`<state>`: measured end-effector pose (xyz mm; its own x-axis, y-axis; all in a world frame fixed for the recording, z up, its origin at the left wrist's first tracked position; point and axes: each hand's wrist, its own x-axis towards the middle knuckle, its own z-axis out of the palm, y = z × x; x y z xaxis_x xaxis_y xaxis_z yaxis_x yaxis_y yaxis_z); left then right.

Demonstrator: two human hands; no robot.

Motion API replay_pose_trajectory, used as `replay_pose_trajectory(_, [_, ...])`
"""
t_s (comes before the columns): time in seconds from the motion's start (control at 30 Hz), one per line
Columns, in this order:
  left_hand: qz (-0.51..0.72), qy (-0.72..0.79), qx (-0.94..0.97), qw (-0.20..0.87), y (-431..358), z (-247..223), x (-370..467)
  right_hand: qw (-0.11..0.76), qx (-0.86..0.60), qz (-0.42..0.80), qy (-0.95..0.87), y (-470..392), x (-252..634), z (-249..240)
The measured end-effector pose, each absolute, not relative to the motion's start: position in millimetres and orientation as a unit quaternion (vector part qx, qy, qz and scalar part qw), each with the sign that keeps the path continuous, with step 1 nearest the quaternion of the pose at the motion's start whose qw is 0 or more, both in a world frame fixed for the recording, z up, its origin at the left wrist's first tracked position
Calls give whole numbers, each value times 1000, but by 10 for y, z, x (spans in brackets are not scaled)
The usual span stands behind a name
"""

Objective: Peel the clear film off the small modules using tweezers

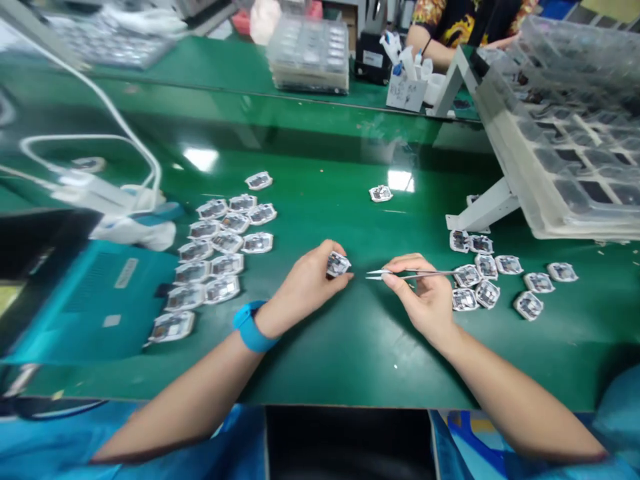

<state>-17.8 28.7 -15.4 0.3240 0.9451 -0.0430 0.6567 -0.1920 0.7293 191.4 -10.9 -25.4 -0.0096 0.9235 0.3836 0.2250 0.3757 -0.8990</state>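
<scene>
Between the thumb and fingers of my left hand (309,279) is a small squarish electronic module (337,264), white-rimmed with circuitry showing on its face. A blue band (253,327) circles that wrist. My right hand (425,290) grips metal tweezers (417,274); their tips point left at the held module, a short gap away, and look slightly apart. Similar modules (227,241) lie in rough rows left of my left hand. Another group of modules (486,267) is scattered just right of my right hand. One lone module (381,193) rests farther back.
At left stand a teal box (95,300) and white cables (107,100). A tilted rack of clear trays (565,160) rises at right on a metal leg (483,207). Stacked clear trays (309,53) and a pen holder (406,92) stand behind, near another person (465,27).
</scene>
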Motion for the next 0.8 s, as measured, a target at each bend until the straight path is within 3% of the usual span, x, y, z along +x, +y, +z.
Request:
replay_pose_trajectory(0.13, [168, 582, 788, 106, 333, -241, -519, 529, -439, 317, -653, -149, 1868, -243])
replay_pose_trajectory(0.37, [134, 638, 757, -36, 175, -200, -875, 499, -416, 247, -719, -187, 1804, -220])
replay_pose_trajectory(0.6, [185, 541, 818, 66, 813, -202, -322, 343, -447, 239, -791, -159, 1835, -297])
replay_pose_trajectory(0.8, [219, 613, 745, 146, 1587, -401, 329, 312, -450, 261, -795, -116, 1858, -281])
